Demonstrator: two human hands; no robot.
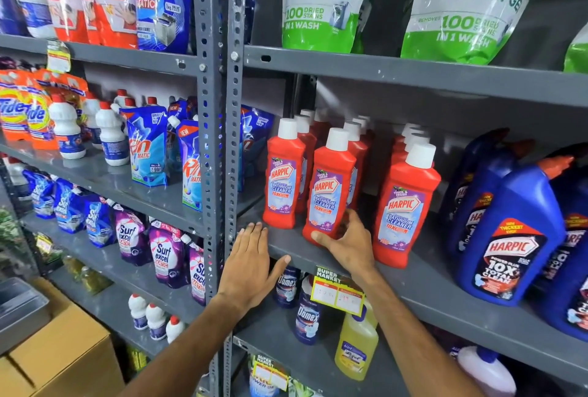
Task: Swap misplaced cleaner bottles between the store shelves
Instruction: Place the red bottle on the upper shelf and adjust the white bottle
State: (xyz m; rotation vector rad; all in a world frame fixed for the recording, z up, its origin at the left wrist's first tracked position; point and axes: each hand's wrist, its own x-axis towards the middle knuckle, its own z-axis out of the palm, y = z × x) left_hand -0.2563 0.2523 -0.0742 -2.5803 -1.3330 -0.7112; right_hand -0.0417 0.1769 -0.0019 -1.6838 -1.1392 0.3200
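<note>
The right hand (pixel 345 239) was closed around the bottom of a red Harpic bathroom cleaner bottle (pixel 331 193). The thumb lay across the front of the base and the fingers (pixel 356 216) went around its far side, so the grip was low, probably to slide or lift the bottle without knocking the ones beside it. This bottle stood upright at the front edge of the grey shelf (pixel 413 272), directly above the wrist. One more red bottle (pixel 284 183) stood just to the left of the hand, another red one (pixel 404 209) just to the right, and more of the same kind stood in rows behind them.

The left hand (pixel 251 264) was open and flat. Its palm rested on the shelf edge next to the metal upright (pixel 219 142) and it held nothing. I judge that it was there to steady the person while the other arm reached.

Further to the right of the gripping hand stood the blue Harpic bottles (pixel 509 237), a different product on the same shelf. Below both hands, on the next shelf down, were Domex bottles (pixel 307 317) and a yellow bottle (pixel 356 342), partly hidden behind a price tag (pixel 337 293).

Because the gripped bottle matched its neighbours, I cannot tell if it was being taken out or put in place.
</note>
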